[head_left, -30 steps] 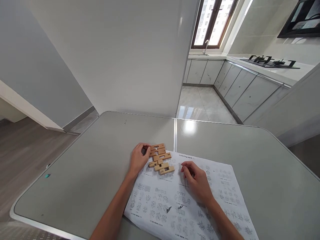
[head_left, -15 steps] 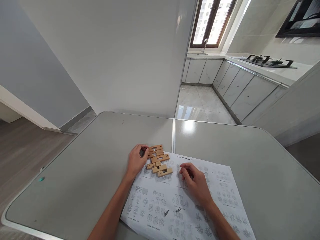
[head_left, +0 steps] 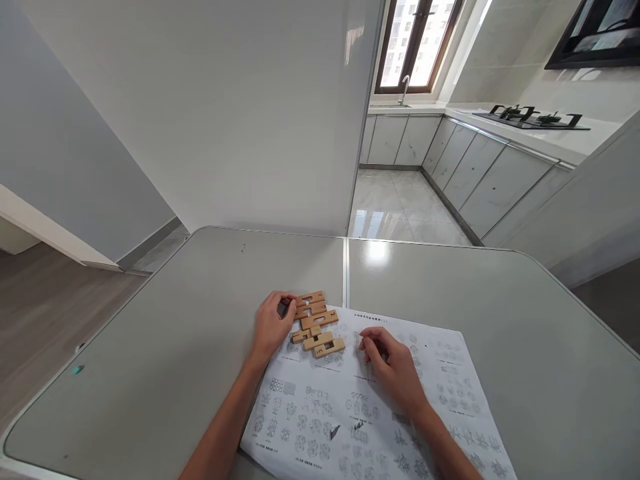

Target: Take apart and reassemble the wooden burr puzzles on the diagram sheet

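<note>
Wooden pieces (head_left: 310, 324) lay just right of the left hand (head_left: 271, 323), at its fingertips.
Its curled fingers met the upper pieces' left ends, pinching or not unclear; the right hand (head_left: 393, 367) curled loosely, apart, over the printed sheet (head_left: 370, 397).

1. the left forearm (head_left: 225, 412) comes in from the lower edge and slants forward and to the right, bare along its visible length.
2. the left wrist (head_left: 259, 353) runs nearly in line with that arm.
3. the left hand (head_left: 273, 325) has its back partly turned up, fingers bent, thumb set apart from them by a small dark gap.
4. the right forearm (head_left: 441, 437), also bare, slants forward and to the left.
5. the right hand (head_left: 391, 363) lies on its outer side, fingers loosely curled, thumb near the index finger; whether their tips meet is unclear.
6. the hands are well apart, the left slightly farther forward.
</note>
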A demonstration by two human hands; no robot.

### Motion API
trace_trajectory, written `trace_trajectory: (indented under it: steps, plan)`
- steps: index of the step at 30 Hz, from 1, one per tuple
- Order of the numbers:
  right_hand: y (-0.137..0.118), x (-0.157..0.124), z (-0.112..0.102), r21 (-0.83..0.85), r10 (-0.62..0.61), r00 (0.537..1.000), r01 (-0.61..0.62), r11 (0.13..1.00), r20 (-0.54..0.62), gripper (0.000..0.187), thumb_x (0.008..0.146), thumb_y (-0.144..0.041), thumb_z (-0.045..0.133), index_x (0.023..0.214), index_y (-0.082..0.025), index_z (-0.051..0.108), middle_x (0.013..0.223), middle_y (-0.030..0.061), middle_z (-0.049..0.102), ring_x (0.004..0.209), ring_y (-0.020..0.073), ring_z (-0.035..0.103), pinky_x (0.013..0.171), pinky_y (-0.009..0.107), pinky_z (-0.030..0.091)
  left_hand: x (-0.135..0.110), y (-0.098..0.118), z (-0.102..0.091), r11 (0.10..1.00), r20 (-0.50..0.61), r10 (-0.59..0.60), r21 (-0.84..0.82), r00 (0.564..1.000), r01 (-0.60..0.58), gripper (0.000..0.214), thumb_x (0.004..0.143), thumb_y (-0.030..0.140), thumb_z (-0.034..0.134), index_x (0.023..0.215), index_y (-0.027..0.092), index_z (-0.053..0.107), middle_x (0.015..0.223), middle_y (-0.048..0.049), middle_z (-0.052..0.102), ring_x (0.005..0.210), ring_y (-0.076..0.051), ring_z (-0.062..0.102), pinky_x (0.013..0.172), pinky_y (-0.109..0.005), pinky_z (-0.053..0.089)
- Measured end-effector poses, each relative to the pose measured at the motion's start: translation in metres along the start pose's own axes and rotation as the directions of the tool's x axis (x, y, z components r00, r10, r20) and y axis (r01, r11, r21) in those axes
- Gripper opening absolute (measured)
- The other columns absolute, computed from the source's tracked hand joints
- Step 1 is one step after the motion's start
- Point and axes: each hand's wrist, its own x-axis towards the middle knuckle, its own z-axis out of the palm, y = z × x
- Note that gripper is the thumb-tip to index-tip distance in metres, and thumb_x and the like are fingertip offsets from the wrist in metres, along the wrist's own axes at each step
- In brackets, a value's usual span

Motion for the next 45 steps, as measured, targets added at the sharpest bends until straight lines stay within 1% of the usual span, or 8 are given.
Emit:
trace_trajectory:
  steps: [11, 18, 21, 24, 29, 31, 39, 45]
  plan:
    - [-0.002, 0.001, -0.001, 0.003, 0.016, 1.000, -0.016, 1.000, 0.010, 0.041, 0.102, -0.059, 0.054, 0.100, -0.021, 0.070, 0.084, 0.0061, 0.074, 0.067, 0.0212, 0.064, 0.065, 0.032, 0.052, -0.002, -0.001, -0.002, 0.999, 0.001, 0.026, -0.025, 1.000, -0.026, 0.016, 0.097, 0.035, 0.057, 0.096, 0.024, 0.069, 0.104, -0.0053, 0.073, 0.096, -0.022, 0.070, 0.090, -0.035, 0.056]
    - [-0.005, 0.002, -0.002, 0.010, -0.023, 1.000, 0.023, 1.000, -0.007, 0.041, 0.102, -0.058, 0.052, 0.097, -0.021, 0.069, 0.081, 0.0054, 0.073, 0.064, 0.0201, 0.064, 0.061, 0.031, 0.052, 0.001, -0.005, 0.000, 0.999, 0.012, 0.039, 0.007, 0.999, -0.039, 0.021, 0.094, 0.043, 0.065, 0.101, 0.026, 0.076, 0.117, -0.0067, 0.069, 0.113, -0.025, 0.067, 0.103, -0.040, 0.053]
    - [-0.004, 0.003, -0.002, 0.010, -0.034, 0.999, 0.034, 0.999, -0.007, 0.038, 0.103, -0.056, 0.053, 0.097, -0.021, 0.068, 0.081, 0.0051, 0.073, 0.064, 0.0200, 0.064, 0.062, 0.031, 0.052, 0.008, -0.004, 0.000, 0.996, 0.076, 0.079, 0.043, 0.994, -0.082, 0.022, 0.091, 0.043, 0.069, 0.104, 0.027, 0.077, 0.123, -0.0077, 0.067, 0.118, -0.027, 0.064, 0.107, -0.044, 0.050]
    - [-0.003, 0.003, -0.001, 0.018, -0.039, 0.999, 0.039, 0.999, -0.003, 0.035, 0.103, -0.052, 0.053, 0.097, -0.021, 0.068, 0.080, 0.0048, 0.073, 0.065, 0.0198, 0.064, 0.063, 0.031, 0.052, 0.016, 0.006, -0.003, 0.985, 0.175, 0.119, 0.101, 0.977, -0.138, 0.022, 0.089, 0.042, 0.073, 0.105, 0.029, 0.078, 0.129, -0.0089, 0.066, 0.126, -0.032, 0.058, 0.110, -0.050, 0.047]
    - [-0.006, 0.002, -0.002, 0.017, -0.030, 1.000, 0.030, 0.999, 0.002, 0.033, 0.102, -0.050, 0.054, 0.097, -0.022, 0.068, 0.080, 0.0045, 0.073, 0.065, 0.0201, 0.064, 0.063, 0.031, 0.051, 0.025, 0.026, -0.006, 0.952, 0.294, 0.168, 0.199, 0.941, -0.232, 0.024, 0.077, 0.042, 0.085, 0.096, 0.028, 0.079, 0.132, -0.0093, 0.068, 0.136, -0.039, 0.050, 0.109, -0.056, 0.046]
    - [-0.008, 0.002, -0.002, 0.010, -0.029, 1.000, 0.029, 1.000, 0.007, 0.032, 0.103, -0.050, 0.053, 0.097, -0.022, 0.067, 0.081, 0.0046, 0.073, 0.066, 0.0204, 0.064, 0.064, 0.031, 0.050, 0.027, 0.029, -0.005, 0.935, 0.327, 0.178, 0.238, 0.928, -0.263, 0.023, 0.072, 0.037, 0.089, 0.090, 0.026, 0.079, 0.132, -0.0111, 0.069, 0.137, -0.040, 0.050, 0.109, -0.056, 0.045]
    - [-0.005, 0.003, -0.002, 0.016, -0.042, 0.999, 0.042, 0.999, 0.009, 0.029, 0.103, -0.046, 0.053, 0.098, -0.021, 0.068, 0.082, 0.0046, 0.073, 0.066, 0.0197, 0.063, 0.063, 0.030, 0.050, 0.039, 0.034, 0.007, 0.850, 0.423, 0.158, 0.402, 0.892, -0.341, 0.018, 0.067, 0.029, 0.090, 0.069, 0.024, 0.073, 0.128, -0.0142, 0.071, 0.133, -0.042, 0.053, 0.104, -0.053, 0.048]
    - [-0.002, 0.002, -0.002, 0.002, -0.035, 0.999, 0.035, 0.999, 0.019, 0.030, 0.103, -0.047, 0.052, 0.099, -0.021, 0.067, 0.083, 0.0046, 0.073, 0.066, 0.0199, 0.062, 0.064, 0.031, 0.050, 0.047, 0.045, 0.009, 0.816, 0.503, 0.115, 0.444, 0.856, -0.371, 0.025, 0.068, 0.037, 0.089, 0.064, 0.021, 0.070, 0.128, -0.0136, 0.071, 0.132, -0.039, 0.053, 0.104, -0.048, 0.046]
